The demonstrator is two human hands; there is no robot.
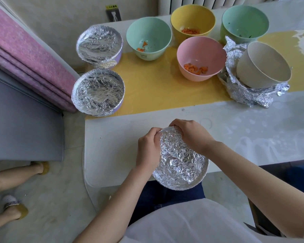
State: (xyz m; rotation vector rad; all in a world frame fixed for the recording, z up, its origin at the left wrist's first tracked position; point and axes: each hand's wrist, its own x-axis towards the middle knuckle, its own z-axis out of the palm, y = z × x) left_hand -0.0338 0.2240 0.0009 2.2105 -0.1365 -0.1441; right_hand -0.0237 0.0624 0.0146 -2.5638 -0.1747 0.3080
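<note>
While both hands work the same stretch of rim, the foil-covered bowl (181,165) sits at the near edge of the white table (112,146), straight ahead of the person and partly overhanging their lap. Being round, it has no long axis; what matters is that its foil face looks tipped toward the person, so the loose edge lies at the bowl's 12 o'clock, farthest from the body.

The left hand (146,148) holds the side at about 10 o'clock, fingers curled and pinching the foil lip. The right hand (191,135) comes over the top at about 1 o'clock, fingers bent down onto the foil, and it is slightly nearer the raised flap. Pressing that flap down looks like the next call.

Fingertips of both hands are tucked out of sight. The bowl's colour and contents are hidden, and whether it rests on the table edge cannot be told. Two other wrapped bowls (98,92) stand at the table's 10 o'clock.
</note>
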